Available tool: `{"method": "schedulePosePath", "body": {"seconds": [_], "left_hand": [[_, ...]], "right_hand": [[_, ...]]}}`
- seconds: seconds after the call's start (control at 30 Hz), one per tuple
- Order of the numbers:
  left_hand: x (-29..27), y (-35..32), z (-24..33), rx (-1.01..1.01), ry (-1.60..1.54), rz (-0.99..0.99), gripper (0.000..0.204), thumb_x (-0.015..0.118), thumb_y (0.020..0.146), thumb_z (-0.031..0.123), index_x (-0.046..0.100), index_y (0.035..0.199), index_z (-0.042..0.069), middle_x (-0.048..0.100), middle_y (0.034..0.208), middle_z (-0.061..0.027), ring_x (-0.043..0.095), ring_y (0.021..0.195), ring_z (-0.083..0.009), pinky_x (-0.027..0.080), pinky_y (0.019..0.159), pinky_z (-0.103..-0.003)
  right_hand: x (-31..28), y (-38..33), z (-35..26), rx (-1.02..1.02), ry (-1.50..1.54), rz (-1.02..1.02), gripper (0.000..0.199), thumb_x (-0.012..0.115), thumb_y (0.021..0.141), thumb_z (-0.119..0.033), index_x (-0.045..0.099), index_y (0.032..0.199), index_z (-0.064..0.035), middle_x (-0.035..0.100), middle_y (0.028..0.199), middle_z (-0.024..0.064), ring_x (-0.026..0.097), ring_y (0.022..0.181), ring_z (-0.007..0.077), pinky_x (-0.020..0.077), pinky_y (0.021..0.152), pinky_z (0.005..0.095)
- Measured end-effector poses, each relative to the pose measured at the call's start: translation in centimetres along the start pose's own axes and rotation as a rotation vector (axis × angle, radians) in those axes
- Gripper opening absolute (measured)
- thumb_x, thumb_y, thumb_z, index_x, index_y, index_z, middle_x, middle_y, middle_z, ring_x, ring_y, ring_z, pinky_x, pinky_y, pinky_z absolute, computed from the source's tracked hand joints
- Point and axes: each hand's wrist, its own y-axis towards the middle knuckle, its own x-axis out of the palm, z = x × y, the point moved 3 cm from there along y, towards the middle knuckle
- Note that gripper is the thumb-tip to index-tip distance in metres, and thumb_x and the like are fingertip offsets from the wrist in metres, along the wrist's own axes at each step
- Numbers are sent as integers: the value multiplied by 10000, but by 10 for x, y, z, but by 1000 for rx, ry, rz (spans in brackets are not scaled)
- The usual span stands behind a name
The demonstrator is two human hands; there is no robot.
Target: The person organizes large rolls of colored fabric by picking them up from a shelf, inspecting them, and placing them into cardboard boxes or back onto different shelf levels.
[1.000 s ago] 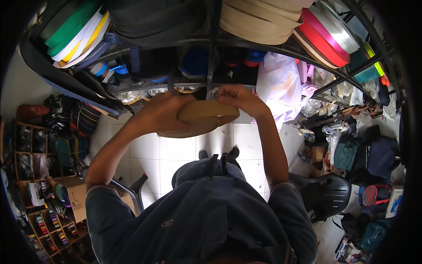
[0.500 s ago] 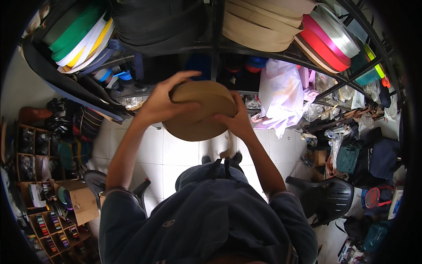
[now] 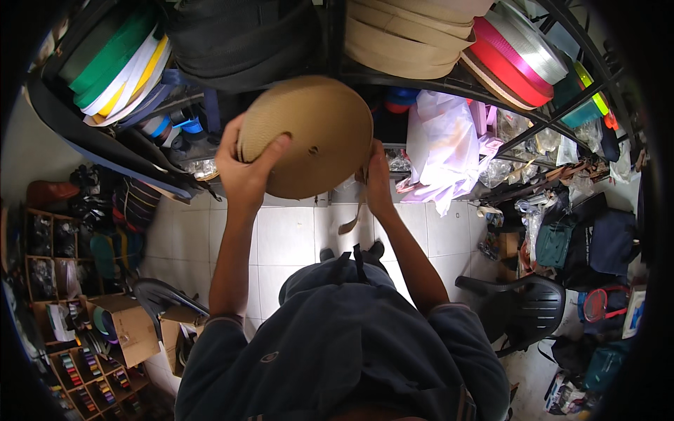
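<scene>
A wide roll of tan webbing point(image 3: 316, 140) is held up in front of the shelves, its flat coiled face turned toward me. My left hand point(image 3: 244, 163) grips its left edge, the thumb laid over the flat face and the fingers behind the rim. At the right edge my right hand point(image 3: 378, 184) is closed against the roll, its fingers pointing up and partly hidden. A loose end of the webbing point(image 3: 350, 223) dangles below the roll, beside my right hand.
Ahead, a dark metal shelf holds black webbing point(image 3: 246, 49), beige webbing point(image 3: 404, 45) and coloured rolls point(image 3: 512, 63). A whitish plastic bag point(image 3: 446, 144) hangs under it. Black chairs point(image 3: 523, 309) and a cardboard box point(image 3: 130, 330) stand at the sides, with thread cubbies point(image 3: 84, 375) at the lower left.
The roll has risen toward the shelf and tipped so that its flat face shows more. My left hand has moved down its left side, and my right thumb has come off the face.
</scene>
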Motion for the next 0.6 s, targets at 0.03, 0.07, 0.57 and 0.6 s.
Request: {"method": "schedulePosePath", "body": {"seconds": [0.03,0.07,0.57,0.6], "left_hand": [[0,2,3,26,-58,62,475,772,761,91,544,1159,-35,645,1016,-96,621,908,-149,496,818,-270],[3,1,6,51,-78,114,451,747,794,100,533,1164,-45,622,1045,-106,598,933,-150,472,848,-274],[58,-71,-25,-115,-100,401,658,613,908,245,224,1398,43,350,1359,-166,416,1216,-244,371,1014,-374],[61,-77,-28,-89,-88,310,680,612,908,240,199,1410,43,319,1383,-167,403,1229,-245,365,1020,-377]], "right_hand": [[2,0,2,-34,64,14,560,322,997,-496,412,1291,-28,529,921,13,423,685,41,333,576,201],[8,0,5,-68,127,29,575,311,996,-508,405,1297,-27,519,899,3,381,651,27,294,550,193],[40,13,-29,118,685,225,543,577,943,-298,351,1382,-71,493,1278,91,493,1165,197,437,949,335],[36,13,-27,178,762,213,540,581,939,-302,360,1377,-74,493,1280,89,503,1159,198,456,936,346]]}}
